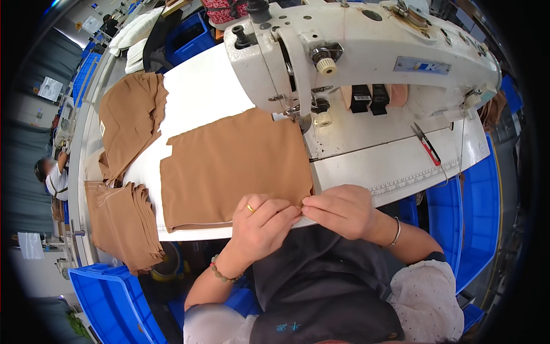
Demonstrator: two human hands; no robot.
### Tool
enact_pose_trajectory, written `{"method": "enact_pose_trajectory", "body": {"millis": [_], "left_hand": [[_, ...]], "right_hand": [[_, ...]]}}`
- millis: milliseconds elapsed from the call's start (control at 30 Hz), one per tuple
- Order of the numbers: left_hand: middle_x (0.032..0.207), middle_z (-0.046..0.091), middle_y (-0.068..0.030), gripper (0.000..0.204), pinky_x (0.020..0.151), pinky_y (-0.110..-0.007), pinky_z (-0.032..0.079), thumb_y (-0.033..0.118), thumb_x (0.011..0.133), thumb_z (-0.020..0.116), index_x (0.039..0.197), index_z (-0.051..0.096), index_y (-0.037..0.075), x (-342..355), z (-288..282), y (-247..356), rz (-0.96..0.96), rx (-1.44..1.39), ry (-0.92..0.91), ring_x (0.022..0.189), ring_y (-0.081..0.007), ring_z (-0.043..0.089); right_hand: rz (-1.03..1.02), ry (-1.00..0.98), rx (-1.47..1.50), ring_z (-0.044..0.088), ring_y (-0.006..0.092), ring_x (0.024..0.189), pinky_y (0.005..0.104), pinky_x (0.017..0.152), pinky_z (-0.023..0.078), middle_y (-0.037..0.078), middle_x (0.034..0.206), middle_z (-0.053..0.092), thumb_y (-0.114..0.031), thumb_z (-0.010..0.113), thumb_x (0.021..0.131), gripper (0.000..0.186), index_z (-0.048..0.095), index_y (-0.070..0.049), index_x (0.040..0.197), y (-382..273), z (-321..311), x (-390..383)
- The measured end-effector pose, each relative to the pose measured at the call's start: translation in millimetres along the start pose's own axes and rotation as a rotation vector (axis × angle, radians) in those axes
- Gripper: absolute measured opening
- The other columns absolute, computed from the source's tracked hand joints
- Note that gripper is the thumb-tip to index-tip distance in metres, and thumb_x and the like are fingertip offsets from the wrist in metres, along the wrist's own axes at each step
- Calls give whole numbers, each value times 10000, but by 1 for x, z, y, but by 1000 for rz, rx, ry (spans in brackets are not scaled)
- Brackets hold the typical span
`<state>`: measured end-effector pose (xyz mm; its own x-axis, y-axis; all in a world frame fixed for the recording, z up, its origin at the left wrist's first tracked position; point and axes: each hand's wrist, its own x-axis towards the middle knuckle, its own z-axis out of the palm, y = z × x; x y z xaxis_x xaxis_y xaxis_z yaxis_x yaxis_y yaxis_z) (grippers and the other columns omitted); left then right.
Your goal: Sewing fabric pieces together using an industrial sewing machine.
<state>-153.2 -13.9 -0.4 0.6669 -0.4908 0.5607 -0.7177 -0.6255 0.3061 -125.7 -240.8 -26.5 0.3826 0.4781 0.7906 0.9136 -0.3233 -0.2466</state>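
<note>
A brown fabric panel [235,166] lies flat on the white sewing table, its far right corner under the needle area of a white sewing machine [366,43]. My left hand [260,226] pinches the panel's near right corner, fingers curled and a ring on one finger. Close against it, my right hand [341,211] pinches the same corner, thumb and fingertips pressed together. Both hands meet at the table's front edge. The fabric between the fingertips is mostly hidden.
Stacked brown fabric pieces [129,117] lie at the left, with another stack [123,221] overhanging the table's edge. Red-handled thread snips [427,146] rest on the right, beyond a printed ruler strip [412,182]. Blue bins [117,304] stand below. Another person [56,180] sits far left.
</note>
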Motion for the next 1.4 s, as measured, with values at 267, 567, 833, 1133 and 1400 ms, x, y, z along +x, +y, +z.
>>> {"method": "enact_pose_trajectory", "body": {"millis": [267,567,833,1133,1400], "left_hand": [[924,682,-13,189,750,-342,426,63,783,800,954,739,113,6,-2,5,-122,-92,-19,778,-204,591],[974,669,13,236,842,-377,409,105,741,793,968,737,136,-1,0,14,75,253,28,812,-177,591],[1002,677,25,249,883,-396,399,163,718,818,953,737,143,1,6,18,54,258,88,881,-163,610],[1001,737,50,204,1002,-415,395,197,697,850,879,763,163,-3,7,9,133,347,121,938,-161,620],[1006,736,81,146,1051,-405,373,189,730,819,875,798,191,-3,6,12,114,317,105,923,-132,609]], "right_hand": [[-32,43,47,704,187,746,270,611,551,81,980,754,-126,720,783,178,756,-46,938,2,2,-2],[-9,110,138,696,180,740,269,595,534,64,981,741,-103,728,800,195,700,-67,990,7,6,-8],[-15,139,157,690,183,712,271,580,533,71,963,735,-102,718,813,156,661,-64,953,9,8,-9],[6,131,121,681,176,697,271,561,525,72,974,725,-118,730,795,209,692,-58,992,8,7,-6],[1,-34,-24,672,155,761,265,581,510,50,1038,703,-138,743,732,332,729,-66,1055,12,-9,4]]}}
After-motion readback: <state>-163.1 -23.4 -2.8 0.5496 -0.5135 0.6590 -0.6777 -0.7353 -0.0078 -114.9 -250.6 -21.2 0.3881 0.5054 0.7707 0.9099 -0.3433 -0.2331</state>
